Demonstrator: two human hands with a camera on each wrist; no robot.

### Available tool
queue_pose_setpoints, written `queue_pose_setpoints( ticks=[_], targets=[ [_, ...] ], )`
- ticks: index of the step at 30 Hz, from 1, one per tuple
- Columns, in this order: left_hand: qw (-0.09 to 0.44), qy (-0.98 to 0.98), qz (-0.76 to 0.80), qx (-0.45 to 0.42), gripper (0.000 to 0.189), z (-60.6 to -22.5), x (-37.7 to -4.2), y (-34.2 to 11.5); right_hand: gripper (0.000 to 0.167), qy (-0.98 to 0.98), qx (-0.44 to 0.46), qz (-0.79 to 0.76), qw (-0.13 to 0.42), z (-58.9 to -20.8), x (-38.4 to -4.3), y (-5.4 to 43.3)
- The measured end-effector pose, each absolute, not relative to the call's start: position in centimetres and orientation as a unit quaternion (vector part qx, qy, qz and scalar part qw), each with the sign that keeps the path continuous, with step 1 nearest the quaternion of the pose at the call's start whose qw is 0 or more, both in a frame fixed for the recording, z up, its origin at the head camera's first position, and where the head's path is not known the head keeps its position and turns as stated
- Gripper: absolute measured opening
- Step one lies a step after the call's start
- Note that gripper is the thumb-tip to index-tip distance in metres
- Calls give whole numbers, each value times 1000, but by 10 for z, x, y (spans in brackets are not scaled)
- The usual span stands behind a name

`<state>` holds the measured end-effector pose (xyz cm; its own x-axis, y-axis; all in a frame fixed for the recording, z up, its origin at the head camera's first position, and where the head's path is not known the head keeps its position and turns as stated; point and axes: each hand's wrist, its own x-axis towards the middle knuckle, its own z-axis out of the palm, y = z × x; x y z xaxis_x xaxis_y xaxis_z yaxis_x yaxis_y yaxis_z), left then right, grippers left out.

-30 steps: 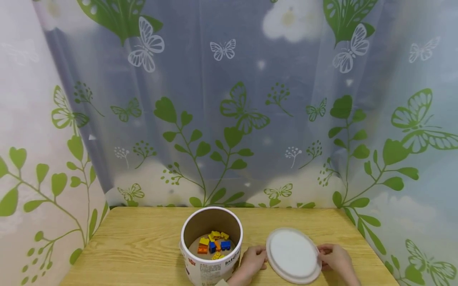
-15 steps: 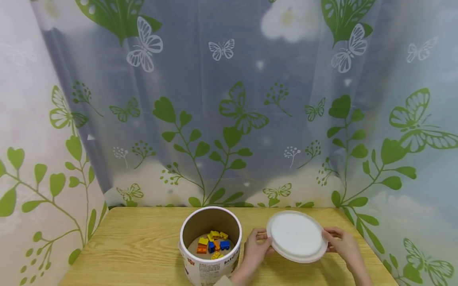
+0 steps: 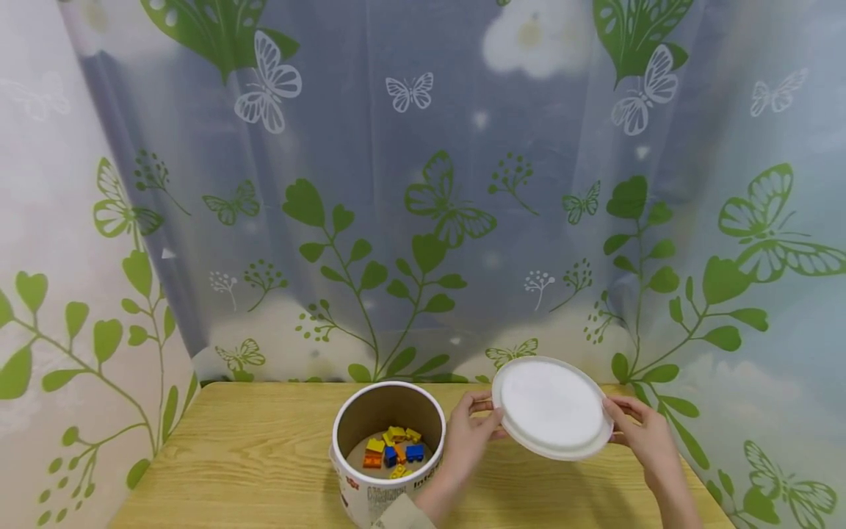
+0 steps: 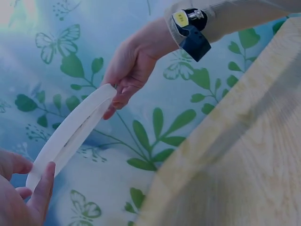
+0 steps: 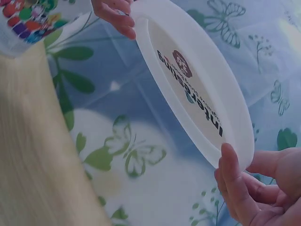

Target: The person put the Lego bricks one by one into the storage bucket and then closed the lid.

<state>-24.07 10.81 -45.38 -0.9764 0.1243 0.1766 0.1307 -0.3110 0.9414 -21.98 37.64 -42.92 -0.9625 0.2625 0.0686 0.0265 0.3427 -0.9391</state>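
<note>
Between both hands a round white lid (image 3: 552, 408) is held up over the right part of the table, tilted. My left hand (image 3: 471, 433) pinches its left rim, and my right hand (image 3: 644, 433) pinches the right rim. Printed lettering shows on the lid's other face (image 5: 193, 89) in the right wrist view. Left of the lid stands an uncovered white bucket (image 3: 390, 494), close by my left forearm. Several yellow, orange and blue toy bricks (image 3: 394, 452) lie on its bottom.
The wooden table (image 3: 264, 441) carries the bucket near its front middle. Behind it and at both sides hangs a curtain (image 3: 370, 220) printed with butterflies and leaves. A dark device (image 4: 195, 42) is strapped to the right wrist.
Both hands have raised the lid from low near the table, moving it up and slightly right. Its tilt has changed. The bucket and bricks stay where they were.
</note>
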Motion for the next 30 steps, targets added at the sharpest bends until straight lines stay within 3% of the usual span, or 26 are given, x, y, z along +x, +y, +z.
queue_pose_setpoints(
  ticks=[9,17,30],
  targets=[
    [-6,-594,-797,-112,36,-431,-245,73,39,-756,-31,641,125,-414,-225,348],
    [9,-610,-786,-94,37,-424,-249,41,51,-743,6,658,125,-407,-229,313],
    [1,-642,-762,-87,42,-418,-246,-30,47,-734,37,672,90,-411,-235,255]
  ],
)
